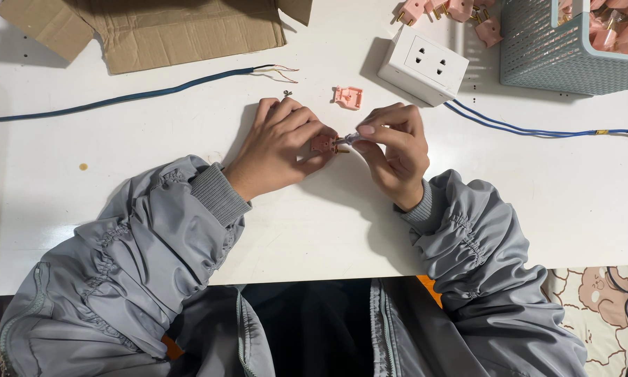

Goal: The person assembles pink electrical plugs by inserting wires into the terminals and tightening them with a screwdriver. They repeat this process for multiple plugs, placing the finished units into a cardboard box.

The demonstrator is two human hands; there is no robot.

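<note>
The left hand (280,143) grips the pink plug (324,144) closed on the desk (537,195), and the right hand (396,143) pinches the screwdriver (349,139); best keep it straight.

Pink plug (324,144) mostly buried under the left hand (280,145); right hand (395,149) hides its tool; basket (544,56) cut off at the top edge

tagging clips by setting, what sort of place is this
Probably a small assembly workbench for electrical plugs: a white table with a blue-green mesh basket of pink plug parts, a white socket box and a blue wire with stripped ends.
</note>
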